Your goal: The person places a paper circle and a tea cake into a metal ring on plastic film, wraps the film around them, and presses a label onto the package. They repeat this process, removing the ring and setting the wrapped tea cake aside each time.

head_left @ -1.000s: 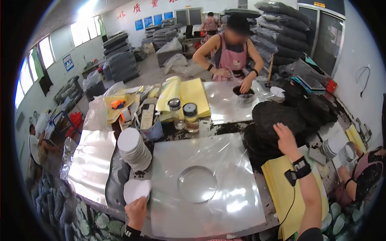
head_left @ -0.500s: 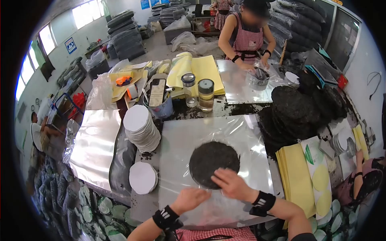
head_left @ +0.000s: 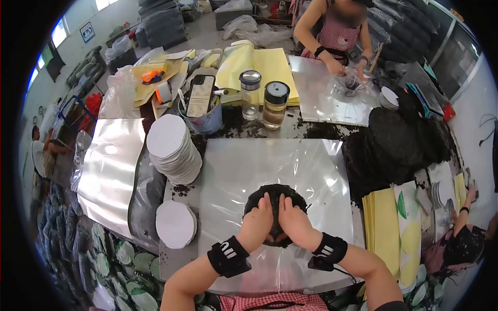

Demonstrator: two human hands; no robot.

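Note:
A round black disc (head_left: pixel 298 199) of matted, crumbly material lies on a clear plastic sheet (head_left: pixel 233 171) over the metal board in front of me. Both hands meet at its middle. My left hand (head_left: pixel 257 222) is curled, its fingers pressed together on the disc. Mirroring it just to the right, my right hand (head_left: pixel 296 224) also has its fingers together on the disc. The thumbs show low between the hands, partly hidden.
Stacked white discs (head_left: pixel 174 150) and a lower white pile (head_left: pixel 175 224) stand left. Behind are two lidded jars (head_left: pixel 275 106) and a phone (head_left: pixel 200 96) in a bucket. Black discs (head_left: pixel 397 140) and yellow sheets (head_left: pixel 381 228) lie right. Co-workers (head_left: pixel 337 36) are at the back and right.
My left hand has moved right and up onto the disc. My right hand has shifted slightly, and both sets of fingers now meet at its middle. The view has tilted down.

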